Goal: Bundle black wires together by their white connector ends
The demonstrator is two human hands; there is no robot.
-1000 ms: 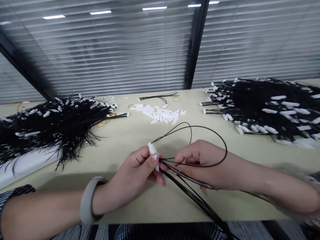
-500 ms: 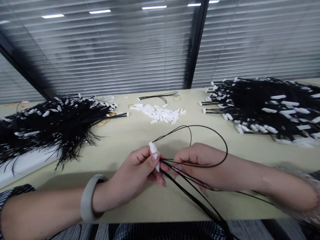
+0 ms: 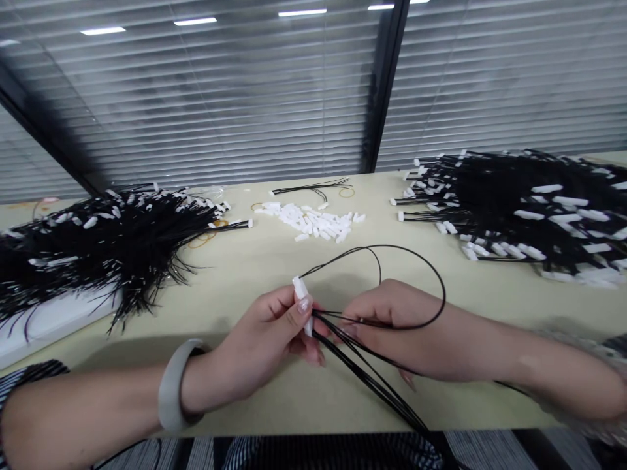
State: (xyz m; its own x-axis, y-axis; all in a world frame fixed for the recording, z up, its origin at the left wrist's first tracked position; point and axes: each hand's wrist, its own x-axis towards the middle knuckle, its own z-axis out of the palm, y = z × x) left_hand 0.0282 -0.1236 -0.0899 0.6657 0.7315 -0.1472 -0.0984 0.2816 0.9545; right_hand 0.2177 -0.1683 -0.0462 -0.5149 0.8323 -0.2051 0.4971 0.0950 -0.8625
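I have the left hand [image 3: 267,343] holding the white connector [image 3: 300,288] over the surface [image 3: 235,267], grip narrow. The right hand [image 3: 401,320] pinches black wires [image 3: 401,411] just beside it, some looping over that hand. Beyond, I see loose connectors [image 3: 313,223] between the left heap [image 3: 132,241] and right heap [image 3: 494,196].
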